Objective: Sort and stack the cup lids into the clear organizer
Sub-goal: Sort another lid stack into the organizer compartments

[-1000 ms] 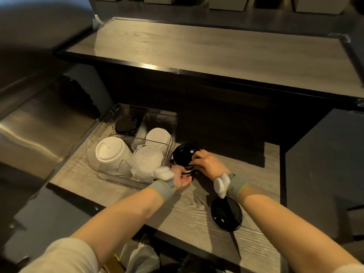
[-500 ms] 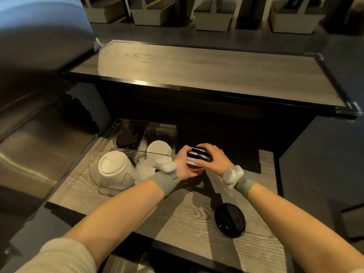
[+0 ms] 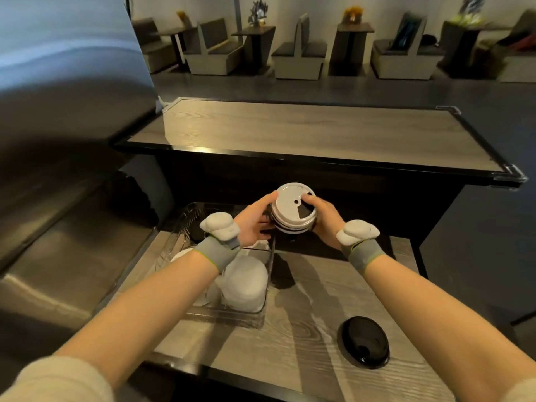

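Hands meet near the middle of the frame around a short stack of lids (image 3: 293, 216), held up in the air above the far end of the wooden shelf (image 3: 304, 314). Its top lid is white, with a small centre hole and a dark wedge-shaped opening, and dark and white rims alternate below it. The left hand (image 3: 253, 223) cups the stack's left side, fingers curled onto the rim; the right hand (image 3: 324, 220) clamps the right side, one fingertip resting on the top lid. Both wrists wear grey bands with white padded pieces. Just below and left of the stack sits the clear organizer (image 3: 232, 313), holding white lids (image 3: 246, 284) in its near compartments; the left forearm hides much of it, and a dark shape shows in a far compartment. A single black lid (image 3: 364, 340) lies flat on the shelf at lower right, well apart from the organizer.
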{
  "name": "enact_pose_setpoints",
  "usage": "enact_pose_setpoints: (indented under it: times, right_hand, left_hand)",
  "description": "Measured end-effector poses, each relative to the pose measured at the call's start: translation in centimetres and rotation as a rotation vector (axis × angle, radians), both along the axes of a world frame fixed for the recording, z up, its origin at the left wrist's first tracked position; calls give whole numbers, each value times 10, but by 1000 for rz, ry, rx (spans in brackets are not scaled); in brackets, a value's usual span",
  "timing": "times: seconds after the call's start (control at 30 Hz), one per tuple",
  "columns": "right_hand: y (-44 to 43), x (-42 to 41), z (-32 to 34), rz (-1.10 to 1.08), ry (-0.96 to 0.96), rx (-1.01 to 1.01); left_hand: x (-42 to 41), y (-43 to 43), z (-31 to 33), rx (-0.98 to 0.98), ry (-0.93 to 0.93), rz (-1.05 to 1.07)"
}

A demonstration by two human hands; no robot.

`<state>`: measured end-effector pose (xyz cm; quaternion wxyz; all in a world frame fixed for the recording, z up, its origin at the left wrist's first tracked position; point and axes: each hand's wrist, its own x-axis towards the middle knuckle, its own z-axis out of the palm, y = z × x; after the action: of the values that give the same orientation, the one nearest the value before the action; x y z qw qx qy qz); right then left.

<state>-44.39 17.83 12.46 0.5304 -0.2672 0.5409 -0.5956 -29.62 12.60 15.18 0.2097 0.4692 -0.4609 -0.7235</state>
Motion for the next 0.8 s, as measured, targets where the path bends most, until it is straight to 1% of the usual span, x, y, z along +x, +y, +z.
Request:
enact_pose_setpoints:
  times: [0.03, 0.1, 0.17, 0.23, 0.33, 0.4, 0.47, 0.5, 0.57, 0.7, 0.8]
  right_hand:
    - [-4, 7, 1, 18, -42, 16]
    - [-14, 20, 1, 37, -58, 13]
    - [-23, 34, 5, 39, 5, -3]
    - [-33, 47, 4, 53, 111, -22]
    - [-43, 66, 2, 113, 334, -58]
    - [-49, 75, 3, 190, 500, -33]
    - [-55, 86, 5, 264, 680, 3]
    - [-60, 93, 5, 266, 715, 10]
    - [-67, 107, 4, 216, 678, -7]
    - [-77, 122, 2, 151, 415, 12]
    - [-82, 124, -4, 155, 320, 19]
  left_hand:
    - [6, -3, 1, 65, 86, -12]
    - [20, -10, 2, 153, 218, 18]
    - [32, -15, 3, 196, 297, 61]
    - [43, -21, 3, 232, 351, 57]
    - [59, -35, -1, 281, 385, 58]
    - [67, -44, -2, 290, 389, 49]
    - [77, -53, -4, 286, 354, 53]
    - [82, -58, -5, 281, 333, 56]
    - [91, -69, -8, 291, 326, 48]
    - [103, -80, -15, 296, 331, 64]
    - [109, -85, -18, 290, 318, 69]
